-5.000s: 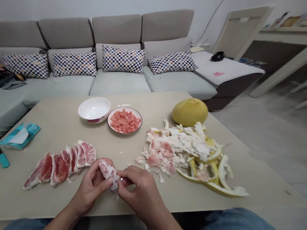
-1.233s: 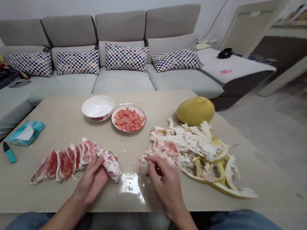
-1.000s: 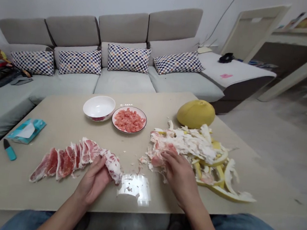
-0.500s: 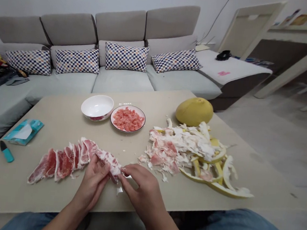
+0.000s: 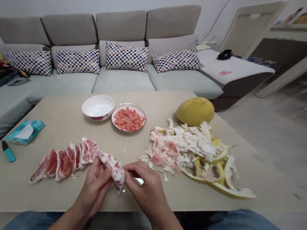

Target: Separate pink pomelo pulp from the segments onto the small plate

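Presently on the table: pomelo stock, peeled and unpeeled

Item 1. Pomelo segment (image 5: 113,167), one, pink flesh under a white, fibrous membrane, curved wedge shape. Held above the near edge of the table (image 5: 60,124), just right of the laid-out row. Left hand (image 5: 94,187) wraps its lower side, fingers curled around it. Right hand (image 5: 142,186) meets its right tip, thumb and forefinger pinched narrow on the membrane there.

Item 2. Row of peeled segments (image 5: 65,157), roughly six, overlapping like tiles, glistening pink-red with pale edges; flat on the table, its right end touching the held segment.

Item 3. Heap of peel and pith (image 5: 193,151), one: spongy white scraps, pinkish membrane, yellow curved rind strips. Right of centre.

Item 4. Whole pomelo (image 5: 195,111), one, smooth dull yellow, rounded. Behind the heap.

Item 5. Plate (image 5: 115,113), one, white with dark rim, filled with small pink flesh pieces.

Item 6. Bowl (image 5: 97,107), one, glossy white, just left of the plate.

Item 7. Tissue pack (image 5: 25,131), one, teal, soft. Far left.

Item 8. Small teal-handled tool (image 5: 8,151), one, near the pack.

Item 9. Checked cushions (image 5: 126,57), four, on a grey sofa (image 5: 119,79).
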